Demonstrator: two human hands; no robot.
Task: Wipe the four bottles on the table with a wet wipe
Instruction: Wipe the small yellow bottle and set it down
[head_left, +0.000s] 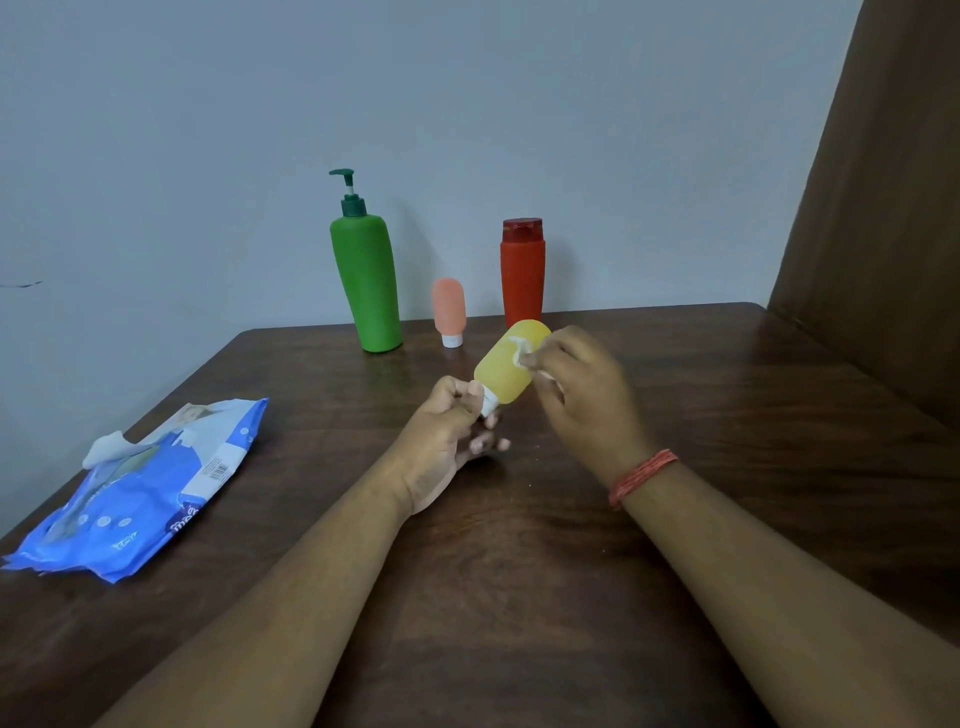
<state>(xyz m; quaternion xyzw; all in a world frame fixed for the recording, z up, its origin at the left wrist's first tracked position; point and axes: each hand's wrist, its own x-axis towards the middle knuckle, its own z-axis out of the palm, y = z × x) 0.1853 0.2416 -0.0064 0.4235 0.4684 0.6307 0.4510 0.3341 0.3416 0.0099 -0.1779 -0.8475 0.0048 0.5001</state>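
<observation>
- The yellow bottle (508, 368) was tilted above the counter (727, 415), its long axis running from the white cap at near left to the rounded base at far right.
- The left hand (447, 431) pinched the cap end with curled fingers.
- The right hand (582, 384) pinched a wet wipe (519, 351) against the bottle's upper side.
- The bottle sat between both hands, in front of the green pump bottle (366, 280), small peach bottle (448, 310) and red bottle (522, 270).
</observation>
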